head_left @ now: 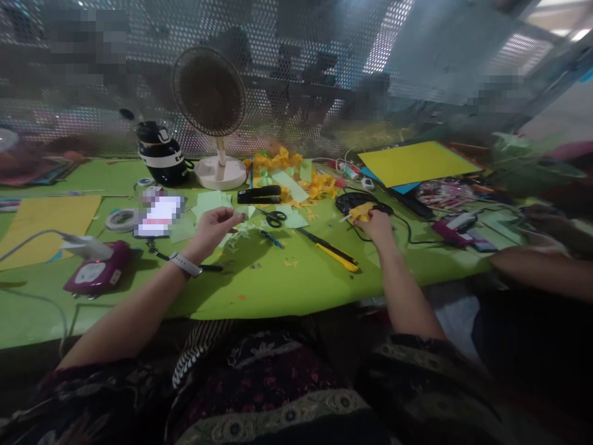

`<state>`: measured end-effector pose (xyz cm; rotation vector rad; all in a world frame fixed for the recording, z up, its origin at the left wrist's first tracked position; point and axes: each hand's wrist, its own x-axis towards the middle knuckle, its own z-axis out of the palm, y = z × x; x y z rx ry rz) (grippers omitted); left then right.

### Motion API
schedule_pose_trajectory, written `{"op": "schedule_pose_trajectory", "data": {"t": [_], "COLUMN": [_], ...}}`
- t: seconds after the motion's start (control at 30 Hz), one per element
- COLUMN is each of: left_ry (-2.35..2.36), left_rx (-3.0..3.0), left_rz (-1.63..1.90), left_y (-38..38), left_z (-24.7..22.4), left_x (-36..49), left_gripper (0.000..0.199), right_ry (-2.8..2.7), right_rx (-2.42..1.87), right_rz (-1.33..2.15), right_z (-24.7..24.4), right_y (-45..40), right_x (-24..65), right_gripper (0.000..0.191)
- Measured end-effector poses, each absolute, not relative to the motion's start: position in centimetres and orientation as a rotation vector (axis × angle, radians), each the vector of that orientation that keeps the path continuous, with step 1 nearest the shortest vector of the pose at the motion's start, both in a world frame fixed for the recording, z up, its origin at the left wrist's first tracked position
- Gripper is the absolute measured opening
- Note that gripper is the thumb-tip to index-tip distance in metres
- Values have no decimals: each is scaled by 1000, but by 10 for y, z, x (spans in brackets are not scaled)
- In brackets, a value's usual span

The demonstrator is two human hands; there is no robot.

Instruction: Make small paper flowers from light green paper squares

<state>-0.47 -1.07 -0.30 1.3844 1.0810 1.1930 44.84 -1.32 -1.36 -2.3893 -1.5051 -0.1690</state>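
Observation:
My left hand (217, 230), a pale watch on its wrist, is raised over the green table at centre-left. Its thumb and fingertips are pinched together; whatever lies between them is too small to make out. Pale green paper scraps (236, 238) lie below and beyond it, and black scissors (274, 217) are just to its right. My right hand (377, 224) is closed around a yellow glue gun (361, 212) with a pale tip pointing left. Under it is a dark round pad (345, 201). A yellow utility knife (330, 250) rests between my hands.
Behind my hands stand a white fan (220, 170), a black stapler (258, 194) and a dark jug (162, 157). Orange paper pieces (319, 185) are heaped nearby. A phone (160, 216) and purple power socket (98, 272) are at left. Another person's arm (542, 267) reaches in from the right.

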Motion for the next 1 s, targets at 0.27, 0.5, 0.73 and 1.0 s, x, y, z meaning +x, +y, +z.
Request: {"op": "schedule_pose_trajectory", "data": {"t": [0.27,0.5,0.73,1.0], "left_ry": [1091,1110,1171,1175], "left_rx": [1340,1350,1325,1328], "left_rz": [1257,1291,1339,1285], "left_y": [-11,-9,-2,-6], "left_z": [0,-2,-3,0], "left_x": [0,-1,-6,-4], "left_gripper": [31,31,30,28], "right_ry": [-1568,-2012,-2479,-2644], "right_rx": [-2660,-1973,-1651,-1636], "right_rz": [-72,-88,184,340], "right_z": [19,44,54,31], "right_y": [-30,-36,-14,-10], "right_x": [425,357,266,239], "right_gripper": [48,28,16,14]}}
